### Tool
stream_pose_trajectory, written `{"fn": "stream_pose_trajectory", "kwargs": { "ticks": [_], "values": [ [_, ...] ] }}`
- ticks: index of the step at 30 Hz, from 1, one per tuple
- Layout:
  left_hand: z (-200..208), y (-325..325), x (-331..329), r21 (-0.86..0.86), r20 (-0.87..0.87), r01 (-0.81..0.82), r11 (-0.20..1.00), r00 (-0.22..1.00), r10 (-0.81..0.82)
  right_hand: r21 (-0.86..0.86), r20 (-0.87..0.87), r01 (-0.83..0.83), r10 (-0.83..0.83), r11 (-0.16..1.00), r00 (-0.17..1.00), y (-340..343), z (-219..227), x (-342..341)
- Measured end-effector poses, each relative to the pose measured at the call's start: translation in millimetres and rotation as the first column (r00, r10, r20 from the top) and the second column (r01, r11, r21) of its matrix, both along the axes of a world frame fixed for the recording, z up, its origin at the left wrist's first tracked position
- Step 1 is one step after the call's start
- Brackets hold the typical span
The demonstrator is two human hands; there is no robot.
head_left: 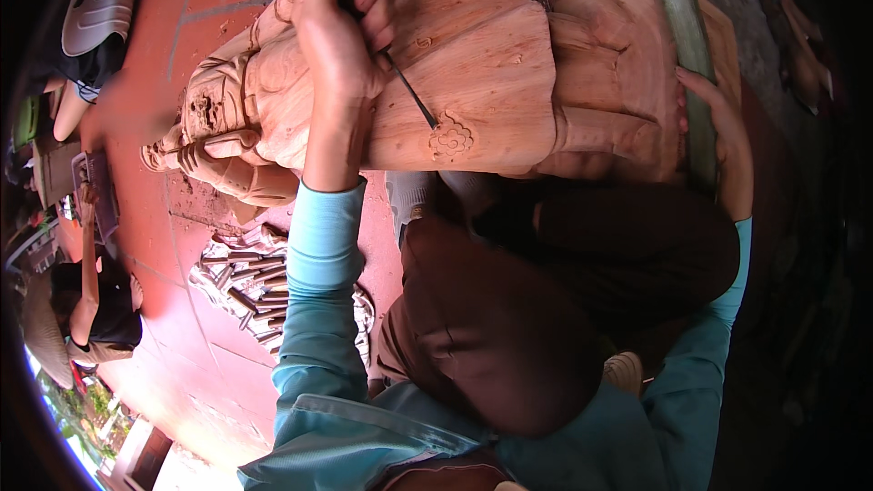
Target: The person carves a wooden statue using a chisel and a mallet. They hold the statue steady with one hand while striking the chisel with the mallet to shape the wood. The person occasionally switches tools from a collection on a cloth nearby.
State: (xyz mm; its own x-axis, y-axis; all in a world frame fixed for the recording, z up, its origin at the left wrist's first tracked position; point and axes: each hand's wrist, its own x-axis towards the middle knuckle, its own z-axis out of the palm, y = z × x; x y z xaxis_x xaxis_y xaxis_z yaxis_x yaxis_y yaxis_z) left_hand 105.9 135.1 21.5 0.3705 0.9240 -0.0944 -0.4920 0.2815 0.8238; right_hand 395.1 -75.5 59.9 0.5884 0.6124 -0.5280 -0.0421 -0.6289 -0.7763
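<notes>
A carved wooden statue [491, 64] lies on its side across the space in front of me, its figured head end to the left and its base to the right. My left hand [341, 36] is closed round the handle of a thin carving chisel [411, 91]. The chisel's tip meets the robe at the edge of a small cloud-like or flower-like relief [451, 136]. My right hand [723, 123] grips the green-edged base [696, 64], fingertips curled over it. Dark wood chips lie in the carved hollows near the head end.
Below the statue on the red tiled floor [173, 264], several dark-handled tools [259, 282] lie on a patterned cloth. My bent knees [491, 309] are close under the statue. At the left, another person [91, 309] in a wide hat sits, and a grey plastic chair [100, 9] stands farther up.
</notes>
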Motion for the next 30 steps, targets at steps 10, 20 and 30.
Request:
{"fn": "stream_pose_trajectory", "kwargs": {
  "ticks": [10, 20, 30],
  "values": [
    [32, -91, -10, 0.89, -0.073, 0.093, 0.446, 0.995, -0.061, -0.008, -0.03, -0.004, 0.004, 1.0, 1.0, -1, -6, 7],
    [8, -138, 23, 0.979, -0.13, 0.098, 0.178, 0.975, 0.178, 0.0, -0.022, 0.026, -0.026, 1.0, 0.999, -3, -6, 3],
    [8, -129, 22, 0.976, -0.139, 0.094, 0.199, 0.965, 0.222, 0.056, -0.057, 0.072, -0.068, 0.996, 0.996, -1, -4, -3]
  ]
}}
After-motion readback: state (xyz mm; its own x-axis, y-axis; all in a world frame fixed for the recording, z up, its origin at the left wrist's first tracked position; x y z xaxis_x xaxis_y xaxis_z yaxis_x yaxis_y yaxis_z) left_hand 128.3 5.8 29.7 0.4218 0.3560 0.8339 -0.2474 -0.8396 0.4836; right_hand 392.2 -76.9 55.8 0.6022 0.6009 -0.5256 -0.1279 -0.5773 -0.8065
